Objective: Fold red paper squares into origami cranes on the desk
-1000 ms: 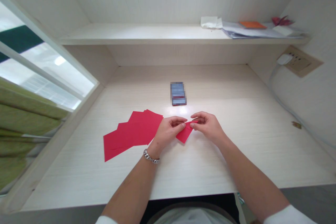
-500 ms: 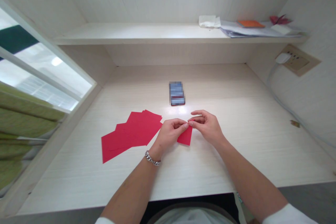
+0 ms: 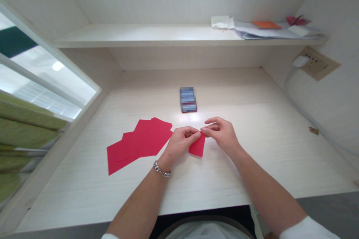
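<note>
A small piece of red paper (image 3: 198, 147) is held between my two hands, just above or on the desk. My left hand (image 3: 182, 142) pinches its upper left part between thumb and fingers, covering some of it. At the upper right corner of the paper, my right hand (image 3: 220, 132) pinches with thumb and index finger, its other fingers loosely curled. Overlapping sheets of red paper (image 3: 140, 139) lie fanned out on the desk to the left of my left hand.
A phone (image 3: 188, 99) with a blurred screen lies beyond my hands on the pale desk (image 3: 230, 86). On the shelf (image 3: 140, 33) are papers, an orange sheet (image 3: 266, 25) and a red folded shape (image 3: 297, 20). A white cable (image 3: 297, 104) runs down the right from the socket (image 3: 318, 63).
Both hands keep their pinch on the small red paper, whose lower edge has tilted slightly. The whole view has shifted a little.
</note>
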A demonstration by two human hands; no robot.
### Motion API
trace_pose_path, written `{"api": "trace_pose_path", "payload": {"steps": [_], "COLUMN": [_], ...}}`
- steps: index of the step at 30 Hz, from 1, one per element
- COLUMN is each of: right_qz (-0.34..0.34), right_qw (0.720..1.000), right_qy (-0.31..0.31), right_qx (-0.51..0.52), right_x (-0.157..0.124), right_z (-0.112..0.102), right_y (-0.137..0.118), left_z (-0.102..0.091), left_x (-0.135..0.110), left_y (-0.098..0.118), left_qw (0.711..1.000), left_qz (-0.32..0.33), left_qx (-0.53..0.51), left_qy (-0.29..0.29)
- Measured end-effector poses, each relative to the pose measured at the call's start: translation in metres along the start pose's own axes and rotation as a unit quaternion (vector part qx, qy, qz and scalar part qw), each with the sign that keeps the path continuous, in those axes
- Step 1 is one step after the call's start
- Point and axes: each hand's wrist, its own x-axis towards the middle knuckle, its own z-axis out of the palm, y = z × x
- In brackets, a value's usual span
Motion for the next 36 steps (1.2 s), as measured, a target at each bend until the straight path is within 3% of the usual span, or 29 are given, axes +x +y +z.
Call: {"api": "trace_pose_path", "payload": {"steps": [13, 23, 30, 36], "right_qz": [-0.001, 0.015, 0.006, 0.021], "right_qw": [0.999, 0.996, 0.999, 0.999], "right_qy": [-0.036, -0.023, -0.044, -0.046], "right_qx": [0.031, 0.080, 0.008, 0.008], "right_x": [0.0011, 0.0046, 0.0054, 0.0049], "right_z": [-0.0016, -0.0008, -0.0018, -0.0011], "right_y": [0.0029, 0.0020, 0.0096, 0.0104], "left_z": [-0.0008, 0.0003, -0.0006, 0.0005], "left_x": [-0.0002, 0.0005, 0.0015, 0.0017], "left_y": [-0.0010, -0.0015, -0.0059, -0.0062], "left_qw": [1.000, 0.999, 0.999, 0.999], "left_qz": [-0.009, -0.015, -0.014, -0.019], "left_qx": [-0.008, -0.016, -0.021, -0.027], "left_qy": [0.005, 0.028, 0.029, 0.030]}}
